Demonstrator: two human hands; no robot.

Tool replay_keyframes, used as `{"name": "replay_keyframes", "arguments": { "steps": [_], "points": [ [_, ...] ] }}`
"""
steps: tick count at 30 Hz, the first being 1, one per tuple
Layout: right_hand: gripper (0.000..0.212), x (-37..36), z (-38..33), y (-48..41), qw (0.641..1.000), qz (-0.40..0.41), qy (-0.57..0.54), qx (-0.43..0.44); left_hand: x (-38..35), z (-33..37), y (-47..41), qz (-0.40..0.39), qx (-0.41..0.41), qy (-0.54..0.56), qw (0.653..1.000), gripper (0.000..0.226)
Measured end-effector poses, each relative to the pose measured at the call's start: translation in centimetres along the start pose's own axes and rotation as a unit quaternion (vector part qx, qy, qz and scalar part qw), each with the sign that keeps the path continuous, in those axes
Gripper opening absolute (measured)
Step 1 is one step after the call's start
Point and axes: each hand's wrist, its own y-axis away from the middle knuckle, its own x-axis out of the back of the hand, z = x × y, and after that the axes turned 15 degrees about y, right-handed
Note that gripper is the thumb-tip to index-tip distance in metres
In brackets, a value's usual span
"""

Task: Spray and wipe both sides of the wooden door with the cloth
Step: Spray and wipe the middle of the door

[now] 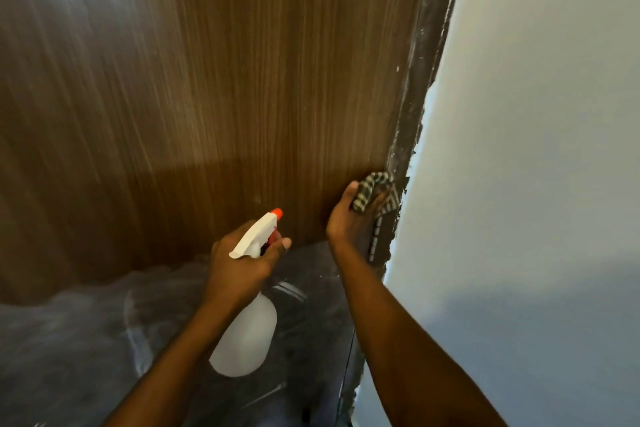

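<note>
While our left hand (239,263) is gripping the bottle (247,336), our right hand (346,218) is pressing the clutched cloth (367,191) firmly into the door's (242,80) lower corner.

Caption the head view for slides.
Right hand holds striped cloth low against brown wooden door; left hand grips white plastic spray bottle.

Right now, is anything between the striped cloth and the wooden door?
Nothing visible does. The right hand holds the dark-and-cream striped cloth against the brown wood-grain door, low by its paint-flecked frame. The white spray bottle in the left hand is clear of it.
</note>
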Motion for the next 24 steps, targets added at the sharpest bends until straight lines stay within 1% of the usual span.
{"name": "replay_keyframes", "arguments": {
  "steps": [2,5,6,7,9,10,13,14,16,17,18,20,21,22,24],
  "points": [
    [0.079,-0.2,-0.1,-0.7,0.999,-0.025,-0.034,-0.014,-0.7,0.0,0.3,-0.008,0.004,0.011,1.0,0.058],
    [0.08,1.2,-3.4,-3.4,0.987,-0.028,-0.14,-0.077,-1.6,0.3,0.7,-0.019,0.018,0.024,0.999,0.057],
    [0.081,1.9,-4.1,-4.4,0.986,-0.017,-0.149,-0.072,-1.9,0.3,0.7,-0.021,0.019,0.026,0.999,0.057],
    [0.08,2.4,-4.1,-5.2,0.99,0.0,-0.137,-0.041,-2.2,0.5,0.8,-0.023,0.021,0.024,0.999,0.058],
    [0.077,2.3,-2.5,-5.9,0.994,0.03,-0.098,0.047,-3.0,0.9,0.9,-0.023,0.017,0.009,1.0,0.062],
    [0.076,1.6,-0.9,-5.3,0.995,0.027,-0.064,0.076,-3.4,1.1,1.0,-0.02,0.017,0.008,1.0,0.061],
    [0.075,-1.0,4.8,-1.2,0.992,-0.012,0.067,0.102,-4.6,2.0,1.0,-0.02,0.004,0.006,1.0,0.04],
    [0.078,-1.7,6.4,0.1,0.986,-0.021,0.106,0.127,-5.0,2.2,0.9,-0.027,0.0,0.007,1.0,0.041],
    [0.082,-2.9,8.7,0.8,0.965,-0.028,0.184,0.184,-5.5,2.1,0.8,-0.044,0.004,0.012,0.999,0.053],
    [0.085,-3.0,8.8,0.2,0.96,-0.031,0.207,0.188,-5.6,2.1,0.8,-0.051,0.012,0.022,0.998,0.058],
    [0.086,-2.7,7.9,-0.9,0.961,-0.02,0.21,0.176,-5.7,1.8,0.8,-0.063,0.021,0.031,0.997,0.054],
    [0.076,-0.9,4.4,-3.3,0.976,0.026,0.141,0.161,-5.6,1.5,1.0,-0.094,0.03,0.029,0.995,0.033],
    [0.073,0.4,2.3,-4.6,0.982,0.049,0.097,0.154,-5.5,1.2,1.0,-0.101,0.028,0.028,0.994,0.033],
    [0.074,1.7,0.4,-5.7,0.985,0.069,0.057,0.147,-5.5,0.7,1.1,-0.104,0.03,0.031,0.994,0.033],
    [0.077,2.5,-1.4,-6.5,0.985,0.084,0.018,0.151,-5.0,0.1,1.2,-0.101,0.038,0.032,0.994,0.034]
  ]
}}
